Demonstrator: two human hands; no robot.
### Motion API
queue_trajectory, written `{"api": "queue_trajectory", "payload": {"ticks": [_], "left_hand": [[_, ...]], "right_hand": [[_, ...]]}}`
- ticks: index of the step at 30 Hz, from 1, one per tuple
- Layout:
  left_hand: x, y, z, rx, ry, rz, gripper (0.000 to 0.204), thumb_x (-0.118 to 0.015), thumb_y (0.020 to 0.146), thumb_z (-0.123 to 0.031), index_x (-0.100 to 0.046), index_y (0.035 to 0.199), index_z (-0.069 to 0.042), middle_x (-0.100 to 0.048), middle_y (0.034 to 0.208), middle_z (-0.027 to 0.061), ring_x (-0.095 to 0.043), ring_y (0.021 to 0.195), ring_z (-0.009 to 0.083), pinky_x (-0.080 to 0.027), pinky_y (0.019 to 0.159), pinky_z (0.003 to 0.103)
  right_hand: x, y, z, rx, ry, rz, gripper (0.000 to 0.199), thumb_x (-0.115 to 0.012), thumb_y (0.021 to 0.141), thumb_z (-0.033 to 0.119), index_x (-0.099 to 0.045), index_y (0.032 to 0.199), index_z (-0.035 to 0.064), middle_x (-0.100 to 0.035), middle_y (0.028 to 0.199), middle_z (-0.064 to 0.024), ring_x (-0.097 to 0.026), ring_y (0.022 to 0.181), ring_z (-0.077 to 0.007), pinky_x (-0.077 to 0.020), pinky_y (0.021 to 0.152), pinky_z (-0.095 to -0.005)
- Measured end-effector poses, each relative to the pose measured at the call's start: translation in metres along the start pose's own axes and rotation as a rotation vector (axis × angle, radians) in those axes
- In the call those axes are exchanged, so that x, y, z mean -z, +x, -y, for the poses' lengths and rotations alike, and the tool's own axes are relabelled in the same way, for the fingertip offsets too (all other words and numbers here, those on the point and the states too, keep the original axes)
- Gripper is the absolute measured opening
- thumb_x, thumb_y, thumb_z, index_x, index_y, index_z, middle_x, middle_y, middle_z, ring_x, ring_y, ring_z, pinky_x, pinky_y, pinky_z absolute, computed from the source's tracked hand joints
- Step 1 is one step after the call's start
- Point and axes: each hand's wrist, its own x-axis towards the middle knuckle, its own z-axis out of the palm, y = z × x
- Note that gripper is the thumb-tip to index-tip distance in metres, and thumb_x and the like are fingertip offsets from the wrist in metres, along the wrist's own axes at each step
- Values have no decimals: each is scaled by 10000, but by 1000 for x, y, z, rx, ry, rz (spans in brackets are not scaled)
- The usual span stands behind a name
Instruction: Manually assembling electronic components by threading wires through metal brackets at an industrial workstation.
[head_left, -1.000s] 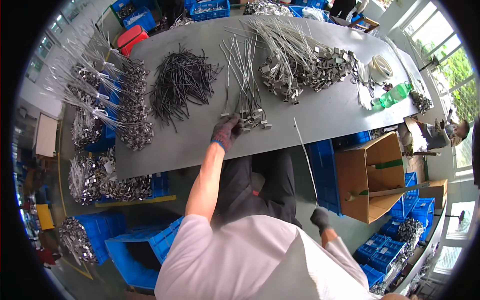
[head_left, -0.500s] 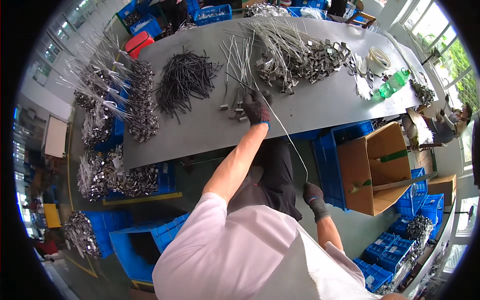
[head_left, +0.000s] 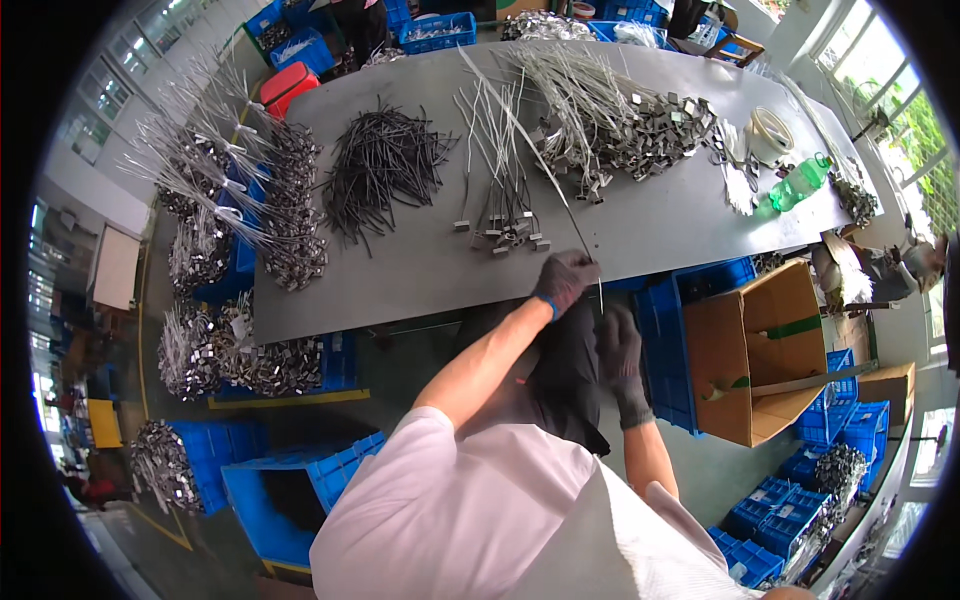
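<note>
Hands worked one long metal strap at the near edge of the grey table.

Your left hand, gloved, was closed around the strap at the table edge; its free length ran up and away over the tabletop. Your right hand sat just below and beside the left, close to the strap's lower tip, but whether it gripped the strap could not be told. That springy length could have whipped sideways and swept the row of laid-out straps just beyond your left hand out of order. Further off lay a dark bundle and a buckled heap. An open carton and blue crates crowded your right side.
</note>
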Motion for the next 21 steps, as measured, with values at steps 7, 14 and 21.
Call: {"api": "queue_trajectory", "payload": {"ticks": [7,14,21], "left_hand": [[20,-10,0,33,-221,-64,208,-726,859,-155,-738,991,6,-747,883,61,-672,801,111,-547,744,285],[140,52,15,-21,284,-82,273,-655,917,-281,-707,993,-24,-707,842,87,-664,768,182,-533,709,369],[315,11,43,278,974,-1013,449,-603,869,-447,-671,1074,-53,-680,1085,246,-638,1059,445,-522,856,549]], "right_hand": [[-75,124,-21,371,-227,-138,455,-436,1062,367,-565,1259,-23,-659,1131,-222,-662,1012,-330,-540,856,-399],[-111,184,37,-75,-112,46,494,-574,980,408,-536,1338,70,-697,1001,-235,-677,825,-429,-551,745,-461],[-78,283,4,156,-762,-16,659,-641,891,370,-419,1458,117,-600,1235,-289,-598,1092,-497,-501,931,-527]]}}
